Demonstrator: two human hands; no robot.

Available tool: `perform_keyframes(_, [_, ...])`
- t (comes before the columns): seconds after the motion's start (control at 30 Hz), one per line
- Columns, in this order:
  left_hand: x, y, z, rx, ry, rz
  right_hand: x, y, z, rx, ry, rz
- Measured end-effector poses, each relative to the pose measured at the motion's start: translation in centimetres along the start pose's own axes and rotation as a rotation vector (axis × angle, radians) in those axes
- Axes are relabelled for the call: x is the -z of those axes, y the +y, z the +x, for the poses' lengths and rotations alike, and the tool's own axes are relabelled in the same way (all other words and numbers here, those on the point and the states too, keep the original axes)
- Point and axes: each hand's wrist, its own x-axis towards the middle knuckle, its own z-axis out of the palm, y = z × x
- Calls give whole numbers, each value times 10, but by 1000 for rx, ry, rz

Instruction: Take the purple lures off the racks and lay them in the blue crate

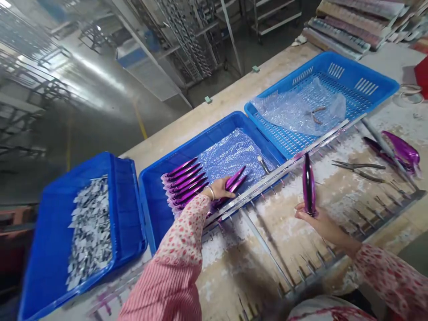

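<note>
My right hand (312, 219) grips a shiny purple, elongated part (308, 185) by its lower end and holds it nearly upright over the table. My left hand (220, 189) reaches into a blue bin (197, 142), its fingers closed around a similar glossy purple piece (236, 176). Another such piece lies right beside it, partly hidden by the hand. To the left of that hand, a row of several purple parts (185, 183) rests on bubble wrap (230, 149). A metal rack (277, 171) with small hooks crosses the table between my hands.
A blue perforated basket (368, 104) holds plastic wrap and small pliers (316, 115). Longer pliers (359, 167) and more purple parts (403, 151) lie on the right. Another blue bin (50, 232), full of small silvery pieces (90, 232), stands at left. Thin prongs line the rack's near bar.
</note>
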Motion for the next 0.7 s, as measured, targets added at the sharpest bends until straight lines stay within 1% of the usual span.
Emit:
perform_keyframes(0.1, [-33, -15, 17, -92, -201, -43, 7, 9, 0, -50, 20, -23])
perform_keyframes(0.17, [-48, -21, 19, -145, -258, -48, 7, 12, 1, -65, 3, -20])
perform_keyframes(0.23, [-56, -25, 18, -170, -252, -25, 5, 11, 3, -77, -20, -25])
perform_keyframes(0.33, [-57, -30, 16, -140, -228, 2, 2, 4, 6, -62, -44, -25])
perform_keyframes(0.4, [-55, -34, 15, -130, -236, 4, 1, -3, 9, -26, -60, -15])
perform_keyframes(0.5, [-53, -41, 16, -152, -219, 42, 3, -12, 13, 27, -76, -39])
perform_keyframes(0.7, [-65, -50, 14, -120, -175, 124, 7, -36, 31, 181, -132, -191])
